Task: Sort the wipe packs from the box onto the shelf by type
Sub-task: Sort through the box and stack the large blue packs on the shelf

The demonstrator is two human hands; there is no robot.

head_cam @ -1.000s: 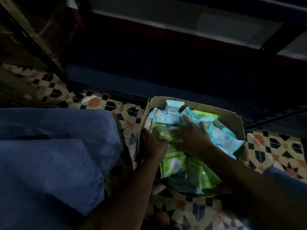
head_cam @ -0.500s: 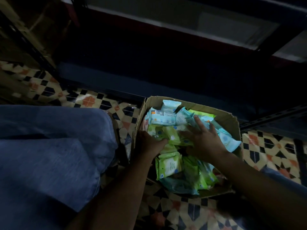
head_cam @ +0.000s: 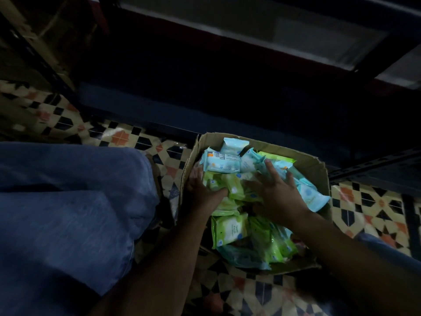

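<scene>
Head view looks down into a cardboard box (head_cam: 316,165) standing on a patterned tile floor (head_cam: 127,139), just in front of a dark shelf (head_cam: 205,71) whose low level lies in shadow. Blue packs (head_cam: 222,161) fill the far side of the box and run down its right edge; green packs (head_cam: 229,230) lie heaped in the middle and on the near side.

Both hands are in the box. The left hand (head_cam: 201,190) sits at the box's left wall, its fingers curled into the green packs there with the thumb lying across one; how firmly it holds is hard to tell in the dim light. The right hand (head_cam: 279,195) lies palm down with its fingers (head_cam: 271,166) spread and straight, the tips on the blue packs at the far right and the thumb pointing left over a green pack (head_cam: 232,187) between the two hands. It presses on the heap and grips nothing.

A knee in blue cloth (head_cam: 68,201) fills the left side.
</scene>
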